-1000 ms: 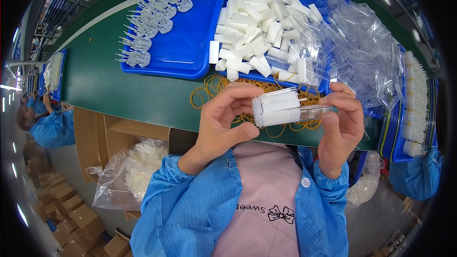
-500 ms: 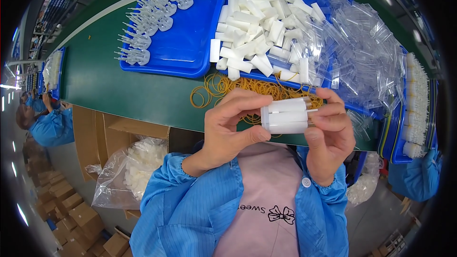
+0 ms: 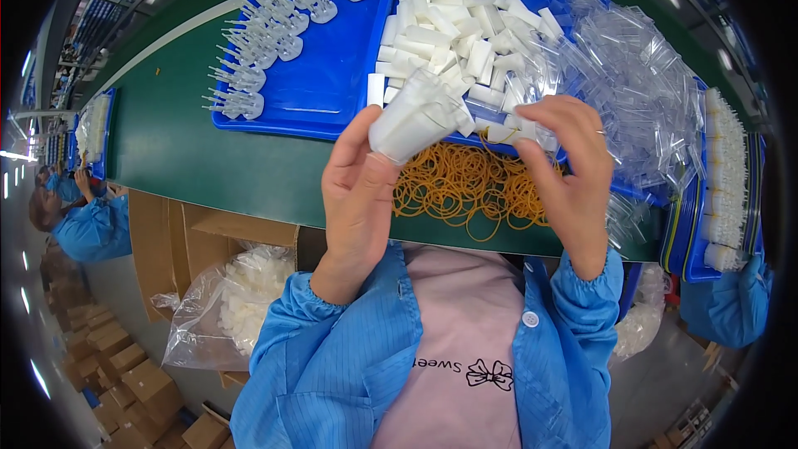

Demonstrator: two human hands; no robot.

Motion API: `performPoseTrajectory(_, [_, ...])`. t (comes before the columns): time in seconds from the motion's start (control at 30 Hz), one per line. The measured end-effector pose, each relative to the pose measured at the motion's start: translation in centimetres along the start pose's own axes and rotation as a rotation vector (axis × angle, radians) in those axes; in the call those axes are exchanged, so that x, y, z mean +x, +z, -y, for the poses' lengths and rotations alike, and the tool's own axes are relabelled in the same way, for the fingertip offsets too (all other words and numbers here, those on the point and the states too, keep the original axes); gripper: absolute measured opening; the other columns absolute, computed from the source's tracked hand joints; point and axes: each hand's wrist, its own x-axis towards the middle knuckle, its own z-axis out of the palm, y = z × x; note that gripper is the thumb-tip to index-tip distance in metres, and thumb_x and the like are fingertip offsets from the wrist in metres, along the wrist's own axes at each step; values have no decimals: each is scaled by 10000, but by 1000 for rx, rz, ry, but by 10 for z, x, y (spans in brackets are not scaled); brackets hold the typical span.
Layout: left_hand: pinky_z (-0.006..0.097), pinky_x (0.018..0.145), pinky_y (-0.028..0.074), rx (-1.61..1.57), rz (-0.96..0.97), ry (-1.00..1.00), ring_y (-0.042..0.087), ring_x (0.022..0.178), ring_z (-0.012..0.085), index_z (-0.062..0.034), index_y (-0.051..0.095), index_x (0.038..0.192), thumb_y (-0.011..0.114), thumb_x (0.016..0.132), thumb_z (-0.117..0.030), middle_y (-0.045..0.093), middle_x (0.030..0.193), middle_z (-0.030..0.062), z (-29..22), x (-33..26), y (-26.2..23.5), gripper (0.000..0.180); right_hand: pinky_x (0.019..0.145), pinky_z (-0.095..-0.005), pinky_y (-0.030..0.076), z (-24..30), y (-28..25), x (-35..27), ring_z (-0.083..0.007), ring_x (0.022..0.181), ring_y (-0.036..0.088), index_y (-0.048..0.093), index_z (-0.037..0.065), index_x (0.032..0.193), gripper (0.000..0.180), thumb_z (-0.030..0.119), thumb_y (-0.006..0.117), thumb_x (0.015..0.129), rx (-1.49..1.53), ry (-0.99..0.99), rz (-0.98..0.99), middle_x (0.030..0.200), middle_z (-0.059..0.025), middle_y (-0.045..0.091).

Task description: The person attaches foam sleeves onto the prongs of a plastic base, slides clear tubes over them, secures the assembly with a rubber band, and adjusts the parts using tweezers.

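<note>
My left hand (image 3: pixel 362 187) holds a bundle of white cylinders in a clear plastic holder (image 3: pixel 411 120), tilted with its upper end toward the right. Thumb and fingers grip its lower end. My right hand (image 3: pixel 573 162) is apart from the bundle, at the front edge of the tray of white cylinders (image 3: pixel 449 21). Its thumb and forefinger are spread, with white pieces of the tray showing between them. A heap of yellow-brown rubber bands (image 3: pixel 465 187) lies on the green table (image 3: pixel 299 175) between my hands.
A blue tray (image 3: pixel 320 87) at the far left bears rows of clear pronged plastic parts (image 3: pixel 270 33). Clear plastic tubes (image 3: pixel 632 75) are piled on the right, beside stacked trays of white parts (image 3: pixel 723 175). An open carton (image 3: pixel 158 233) stands below the table's left edge.
My right hand has let go of the bundle and moved up to the tray's edge. My left hand has shifted left and tilted the bundle from level to slanting.
</note>
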Motion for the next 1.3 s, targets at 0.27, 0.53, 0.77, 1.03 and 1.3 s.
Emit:
performPoseTrajectory(0.27, [340, 957, 417, -76, -28, -12, 466, 1166, 239, 35, 284, 1332, 590, 855, -155, 416, 1304, 157, -3, 1, -1, 597, 936, -447, 321, -11, 24, -5, -296, 1117, 456, 602, 79, 777, 155, 53, 688, 650, -435, -34, 108, 1039, -73, 558])
performPoseTrajectory(0.53, [341, 962, 412, -78, -18, -25, 464, 1167, 239, 35, 281, 1333, 598, 851, -163, 416, 1304, 156, -4, 1, -1, 610, 889, -393, 366, -15, 17, -12, -302, 1071, 491, 585, 66, 741, 120, 17, 668, 670, -221, -84, -11, 975, -78, 580])
performPoseTrajectory(0.77, [341, 962, 416, -87, -10, -14, 467, 1166, 241, 38, 283, 1329, 602, 849, -163, 418, 1300, 161, -5, 2, -3, 610, 874, -426, 362, 3, 14, -27, -283, 1032, 499, 578, 78, 764, 157, 64, 682, 647, -215, -116, 42, 990, -56, 568])
performPoseTrajectory(1.03, [349, 976, 405, -83, 13, -25, 459, 1175, 250, 40, 281, 1329, 602, 848, -157, 420, 1296, 167, -4, 0, -2, 611, 815, -392, 366, -1, 18, -28, -259, 965, 509, 628, 84, 850, 195, 63, 667, 660, -115, -109, 47, 966, -45, 570])
performPoseTrajectory(1.3, [355, 973, 406, -81, 5, -25, 462, 1172, 252, 39, 285, 1329, 607, 845, -154, 422, 1295, 169, -3, -2, -1, 612, 715, -344, 360, -19, 31, 11, -216, 793, 495, 654, 110, 780, 124, 73, 656, 662, -401, -184, 222, 768, -31, 519])
